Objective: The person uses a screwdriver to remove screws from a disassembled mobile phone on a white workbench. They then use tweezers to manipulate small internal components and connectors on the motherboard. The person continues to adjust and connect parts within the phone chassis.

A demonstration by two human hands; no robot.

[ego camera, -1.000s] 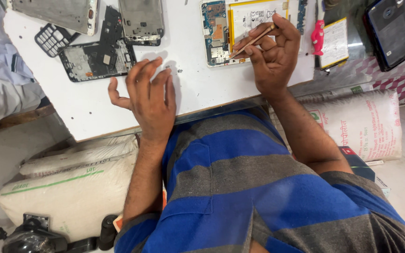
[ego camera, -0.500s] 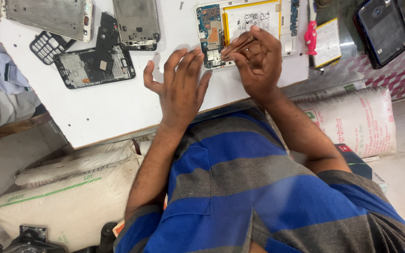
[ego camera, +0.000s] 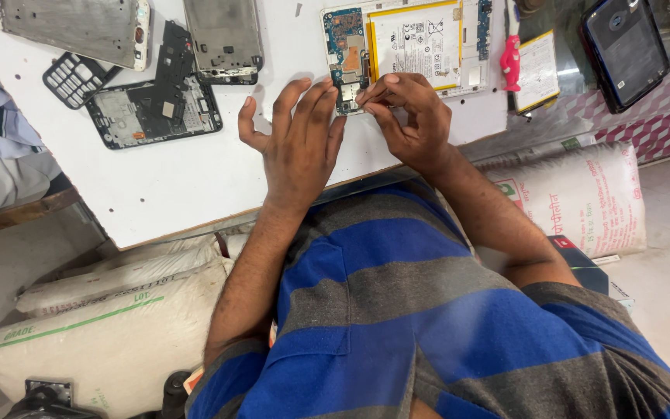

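Now at the near edge of the white worktop [ego camera: 195, 194]: opened tablet [ego camera: 409, 46] lying flat with its back off, long axis running left to right along the worktop edge, circuit board end toward the left and yellow-framed battery [ego camera: 416, 43] in the middle. Right hand [ego camera: 412, 116] pinched closed on a thin tool, too small to identify, tip at the board's lower corner, probably to work on a small part there. Left hand [ego camera: 296, 143] open and flat, holding nothing, fingertips at the tablet's corner, likely to steady it.
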